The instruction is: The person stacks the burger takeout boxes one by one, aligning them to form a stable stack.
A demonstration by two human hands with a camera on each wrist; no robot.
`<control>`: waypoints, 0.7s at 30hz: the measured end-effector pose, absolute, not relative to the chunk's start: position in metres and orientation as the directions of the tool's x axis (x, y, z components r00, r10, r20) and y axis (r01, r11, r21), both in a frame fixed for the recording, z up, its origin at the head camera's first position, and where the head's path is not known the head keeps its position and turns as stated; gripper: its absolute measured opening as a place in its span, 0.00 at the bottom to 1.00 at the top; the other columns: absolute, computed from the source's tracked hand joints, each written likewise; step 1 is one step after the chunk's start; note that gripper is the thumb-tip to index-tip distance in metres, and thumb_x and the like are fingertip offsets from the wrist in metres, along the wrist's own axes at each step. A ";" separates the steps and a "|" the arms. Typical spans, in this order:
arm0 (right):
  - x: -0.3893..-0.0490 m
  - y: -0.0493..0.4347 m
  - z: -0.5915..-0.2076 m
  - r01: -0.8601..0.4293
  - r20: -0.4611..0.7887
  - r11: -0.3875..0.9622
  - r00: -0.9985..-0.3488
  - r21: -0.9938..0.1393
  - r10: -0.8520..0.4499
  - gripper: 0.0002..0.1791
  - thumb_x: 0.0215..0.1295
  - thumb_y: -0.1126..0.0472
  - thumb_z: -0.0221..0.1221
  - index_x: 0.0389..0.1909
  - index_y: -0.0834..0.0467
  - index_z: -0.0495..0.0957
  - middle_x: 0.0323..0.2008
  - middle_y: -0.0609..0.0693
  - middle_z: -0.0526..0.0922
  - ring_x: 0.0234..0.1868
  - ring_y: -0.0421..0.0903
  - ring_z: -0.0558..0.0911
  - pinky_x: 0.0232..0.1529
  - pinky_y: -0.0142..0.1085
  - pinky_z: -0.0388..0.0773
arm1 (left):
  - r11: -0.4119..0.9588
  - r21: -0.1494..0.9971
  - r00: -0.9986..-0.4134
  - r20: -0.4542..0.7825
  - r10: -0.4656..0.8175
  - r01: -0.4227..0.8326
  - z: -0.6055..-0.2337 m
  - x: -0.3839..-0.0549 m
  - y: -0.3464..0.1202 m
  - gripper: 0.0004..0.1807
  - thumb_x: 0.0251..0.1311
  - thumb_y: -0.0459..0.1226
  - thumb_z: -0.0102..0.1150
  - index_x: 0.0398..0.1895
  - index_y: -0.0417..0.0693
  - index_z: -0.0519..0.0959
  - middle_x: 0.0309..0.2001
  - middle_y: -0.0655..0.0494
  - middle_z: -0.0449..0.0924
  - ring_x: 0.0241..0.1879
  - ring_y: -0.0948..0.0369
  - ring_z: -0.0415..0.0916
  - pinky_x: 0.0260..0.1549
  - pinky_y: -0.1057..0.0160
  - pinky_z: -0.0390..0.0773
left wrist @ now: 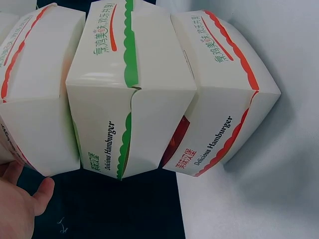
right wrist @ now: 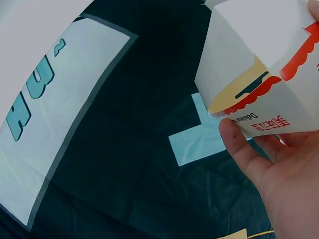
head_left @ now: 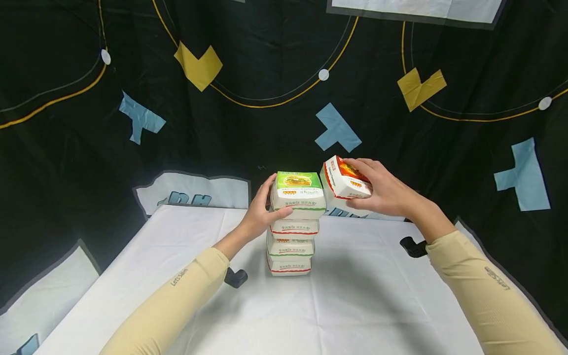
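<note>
Several white hamburger boxes stand in one column on the white table, red and green trims alternating. My left hand (head_left: 259,209) grips the top, green-lidded hamburger box (head_left: 298,195) by its left side, thumb across the front. The left wrist view shows that hand (left wrist: 20,206) at the edge, with the lower green-trimmed box (left wrist: 104,99) and the bottom red-trimmed box (left wrist: 219,94) beyond. To the right of the column's top, a red-lidded hamburger box (head_left: 343,180) is tilted in the air, held by my right hand (head_left: 386,190). The right wrist view shows this box's side (right wrist: 279,64).
A white-covered table (head_left: 355,296) carries the column. Black clips (head_left: 235,277) sit on the table's left side and another black clip (head_left: 413,247) on its right edge. Behind hangs a black cloth (head_left: 266,133) with yellow and blue shapes.
</note>
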State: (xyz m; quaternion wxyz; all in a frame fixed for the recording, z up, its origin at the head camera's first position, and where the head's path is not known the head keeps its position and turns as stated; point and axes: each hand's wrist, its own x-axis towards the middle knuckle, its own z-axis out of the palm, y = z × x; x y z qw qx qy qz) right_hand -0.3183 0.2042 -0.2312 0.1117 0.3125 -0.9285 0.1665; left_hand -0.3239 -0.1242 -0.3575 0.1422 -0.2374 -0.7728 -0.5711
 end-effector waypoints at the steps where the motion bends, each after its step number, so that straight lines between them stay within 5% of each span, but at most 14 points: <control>1: -0.319 0.203 -0.230 -0.621 0.313 0.746 -0.778 -0.243 -0.546 0.52 0.55 0.42 0.70 0.78 0.34 0.51 0.76 0.49 0.56 0.70 0.54 0.56 0.51 0.52 0.82 | 0.237 0.815 -0.847 0.491 0.203 0.529 -0.357 -0.324 -0.124 0.52 0.58 0.49 0.67 0.81 0.64 0.45 0.75 0.56 0.55 0.69 0.55 0.61 0.63 0.44 0.70; 21: -0.327 0.179 -0.212 -0.664 0.317 0.718 -0.740 -0.209 -0.593 0.51 0.57 0.44 0.67 0.79 0.36 0.50 0.75 0.50 0.58 0.70 0.53 0.56 0.53 0.51 0.80 | 0.240 0.813 -0.846 0.492 0.206 0.531 -0.356 -0.323 -0.125 0.53 0.57 0.49 0.66 0.81 0.63 0.45 0.76 0.55 0.54 0.71 0.54 0.59 0.65 0.43 0.69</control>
